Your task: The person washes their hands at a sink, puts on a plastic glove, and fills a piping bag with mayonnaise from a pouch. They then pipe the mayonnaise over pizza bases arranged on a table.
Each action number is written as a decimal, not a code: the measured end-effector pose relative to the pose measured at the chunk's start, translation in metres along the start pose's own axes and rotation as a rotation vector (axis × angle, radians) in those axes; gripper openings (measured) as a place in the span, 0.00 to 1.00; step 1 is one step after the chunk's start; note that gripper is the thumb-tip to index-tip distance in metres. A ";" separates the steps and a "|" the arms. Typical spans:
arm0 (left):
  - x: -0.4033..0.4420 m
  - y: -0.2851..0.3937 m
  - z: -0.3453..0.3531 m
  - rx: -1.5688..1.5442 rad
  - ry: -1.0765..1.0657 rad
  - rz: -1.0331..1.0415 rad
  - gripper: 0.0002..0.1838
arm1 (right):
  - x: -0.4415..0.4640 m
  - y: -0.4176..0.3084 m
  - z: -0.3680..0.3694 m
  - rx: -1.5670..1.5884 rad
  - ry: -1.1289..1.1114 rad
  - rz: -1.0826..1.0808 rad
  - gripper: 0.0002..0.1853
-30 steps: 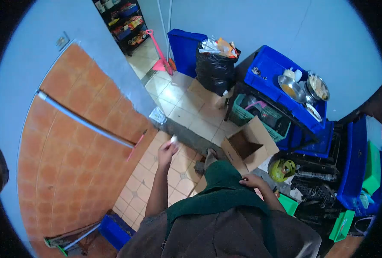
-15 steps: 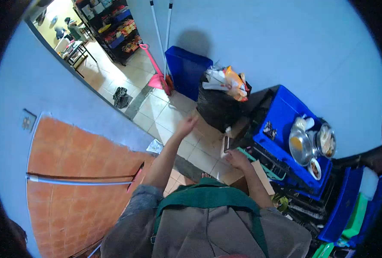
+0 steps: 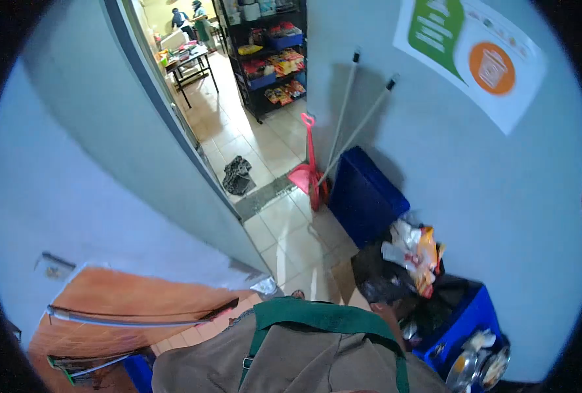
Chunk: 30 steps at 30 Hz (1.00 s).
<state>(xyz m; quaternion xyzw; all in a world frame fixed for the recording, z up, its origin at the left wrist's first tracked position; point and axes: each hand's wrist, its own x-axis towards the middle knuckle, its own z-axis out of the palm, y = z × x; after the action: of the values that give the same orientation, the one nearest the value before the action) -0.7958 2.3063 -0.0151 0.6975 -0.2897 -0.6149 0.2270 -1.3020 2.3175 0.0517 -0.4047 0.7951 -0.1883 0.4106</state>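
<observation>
My right hand [image 3: 384, 310] shows only in part at the lower right, low beside the black garbage bag [image 3: 375, 272]; its fingers are too hidden to read. Wrappers and plastic [image 3: 415, 252] fill the top of the bag. Right of it, a blue crate [image 3: 477, 308] bears metal bowls [image 3: 462, 370] with food scraps. My left hand is out of sight, below or behind the green apron [image 3: 323, 316].
A doorway opens onto a tiled floor [image 3: 274, 147] with a black crumpled bag [image 3: 238, 175], a black shelf of packets [image 3: 264, 72] and two people [image 3: 189, 23] beyond. Against the wall are a pink dustpan [image 3: 302, 178], long handles [image 3: 363, 128] and an upright blue bin [image 3: 368, 196].
The view has swung up toward the doorway, and a wall poster has come into view. Both hands, raised in front before, have dropped; the left has left the view. The garbage bag is nearer.
</observation>
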 end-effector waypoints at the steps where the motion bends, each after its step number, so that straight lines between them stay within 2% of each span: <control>1: 0.019 0.022 0.000 0.095 -0.025 0.044 0.26 | 0.013 -0.016 0.000 0.000 -0.011 0.014 0.23; 6: 0.106 0.115 -0.019 0.301 -0.029 0.123 0.26 | 0.114 -0.103 0.014 -0.034 -0.111 0.037 0.23; 11: 0.155 0.144 -0.055 0.345 0.133 0.002 0.26 | 0.251 -0.208 0.038 -0.129 -0.279 -0.118 0.22; 17: 0.161 0.182 -0.084 0.198 0.328 -0.156 0.26 | 0.377 -0.421 0.106 -0.183 -0.540 -0.453 0.22; 21: 0.186 0.201 -0.104 0.183 0.384 -0.239 0.26 | 0.421 -0.565 0.168 -0.169 -0.730 -0.623 0.22; 24: 0.229 0.230 -0.131 0.256 0.381 -0.252 0.26 | 0.447 -0.644 0.220 -0.156 -0.847 -0.681 0.21; 26: 0.275 0.261 -0.162 0.361 0.372 -0.180 0.26 | 0.465 -0.685 0.255 -0.143 -0.893 -0.680 0.21; 28: 0.335 0.314 -0.208 0.464 0.414 -0.020 0.26 | 0.484 -0.725 0.284 -0.143 -0.912 -0.670 0.21; 29: 0.367 0.349 -0.238 0.443 0.472 0.071 0.26 | 0.491 -0.744 0.301 -0.136 -0.920 -0.660 0.21; 30: 0.417 0.375 -0.271 0.327 0.538 0.250 0.25 | 0.500 -0.762 0.312 -0.135 -0.926 -0.648 0.21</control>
<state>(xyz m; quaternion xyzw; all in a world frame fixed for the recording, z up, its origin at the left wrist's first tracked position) -0.5426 1.7373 -0.0281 0.8209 -0.3975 -0.3217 0.2543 -0.8462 1.4704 0.0983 -0.6936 0.3777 -0.0563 0.6108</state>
